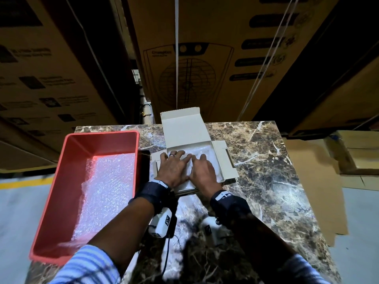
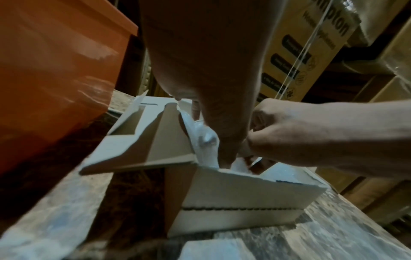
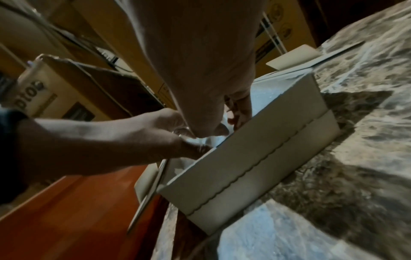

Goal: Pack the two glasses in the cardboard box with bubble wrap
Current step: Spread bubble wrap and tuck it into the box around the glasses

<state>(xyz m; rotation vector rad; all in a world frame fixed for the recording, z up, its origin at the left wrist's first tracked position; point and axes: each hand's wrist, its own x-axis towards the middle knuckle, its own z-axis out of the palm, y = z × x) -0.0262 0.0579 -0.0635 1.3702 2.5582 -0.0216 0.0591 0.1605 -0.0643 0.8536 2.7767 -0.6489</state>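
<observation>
Cardboard box open, both grips flat on bubble wrap, red tray beside

Head camera looks steeply down at the table. Both wrist cameras, close and low, share the cardboard box.

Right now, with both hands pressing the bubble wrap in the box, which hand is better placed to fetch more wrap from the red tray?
Probably the left hand: the red tray lies directly on its side. The right hand would cross the box.
</observation>
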